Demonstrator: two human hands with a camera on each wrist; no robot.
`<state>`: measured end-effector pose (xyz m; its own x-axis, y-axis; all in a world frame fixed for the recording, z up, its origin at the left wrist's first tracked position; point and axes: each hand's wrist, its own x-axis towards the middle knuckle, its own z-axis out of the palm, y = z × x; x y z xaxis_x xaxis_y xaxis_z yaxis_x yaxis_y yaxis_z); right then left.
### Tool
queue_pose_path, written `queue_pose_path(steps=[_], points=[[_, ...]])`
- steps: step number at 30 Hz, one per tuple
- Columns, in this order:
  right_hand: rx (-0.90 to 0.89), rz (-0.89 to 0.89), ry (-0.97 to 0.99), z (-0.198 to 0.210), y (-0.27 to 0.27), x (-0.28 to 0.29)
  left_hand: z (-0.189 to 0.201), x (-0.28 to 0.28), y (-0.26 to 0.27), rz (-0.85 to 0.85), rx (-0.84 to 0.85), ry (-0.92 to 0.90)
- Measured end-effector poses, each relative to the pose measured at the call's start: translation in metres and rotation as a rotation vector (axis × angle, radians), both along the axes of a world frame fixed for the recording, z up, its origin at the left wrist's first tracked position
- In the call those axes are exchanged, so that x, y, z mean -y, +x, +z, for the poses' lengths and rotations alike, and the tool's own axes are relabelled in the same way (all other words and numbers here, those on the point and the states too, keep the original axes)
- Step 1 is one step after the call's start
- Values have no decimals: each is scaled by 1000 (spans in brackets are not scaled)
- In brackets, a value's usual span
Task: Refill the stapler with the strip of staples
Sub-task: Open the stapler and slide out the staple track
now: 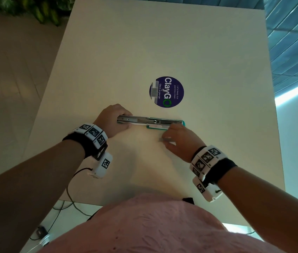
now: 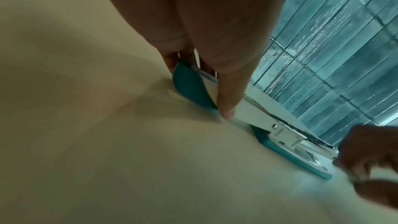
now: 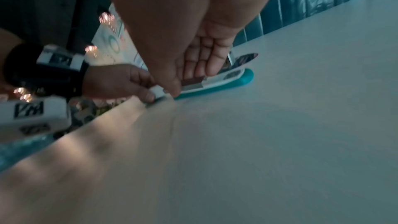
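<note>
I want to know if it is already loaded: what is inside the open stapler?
The stapler lies opened flat, showing its metal channel. Staples inside cannot be made out; the left hand covers one end.

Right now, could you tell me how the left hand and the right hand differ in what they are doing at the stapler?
The left hand grips the swung-open top end of the stapler; the right hand sits at the teal base end. The left hand holds only the stapler; the right hand pinches a small silvery piece, probably staples. Both hands work low over the table.

Cream table, round blue sticker (ClayGo), opened teal stapler lying flat
</note>
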<state>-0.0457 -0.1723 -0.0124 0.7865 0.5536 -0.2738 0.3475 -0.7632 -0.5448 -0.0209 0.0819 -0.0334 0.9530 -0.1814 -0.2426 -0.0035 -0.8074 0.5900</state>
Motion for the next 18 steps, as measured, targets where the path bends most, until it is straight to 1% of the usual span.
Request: queue_pose_path(steps=[2, 5, 9, 18], points=[[86, -101, 81, 7, 9, 1, 0, 1, 0, 3, -4, 2], [125, -182, 70, 12, 27, 2, -1, 1, -1, 15, -4, -6], [76, -139, -54, 13, 37, 3, -3, 0, 0, 22, -1, -16], [62, -139, -80, 13, 39, 1, -5, -1, -2, 22, 13, -43]])
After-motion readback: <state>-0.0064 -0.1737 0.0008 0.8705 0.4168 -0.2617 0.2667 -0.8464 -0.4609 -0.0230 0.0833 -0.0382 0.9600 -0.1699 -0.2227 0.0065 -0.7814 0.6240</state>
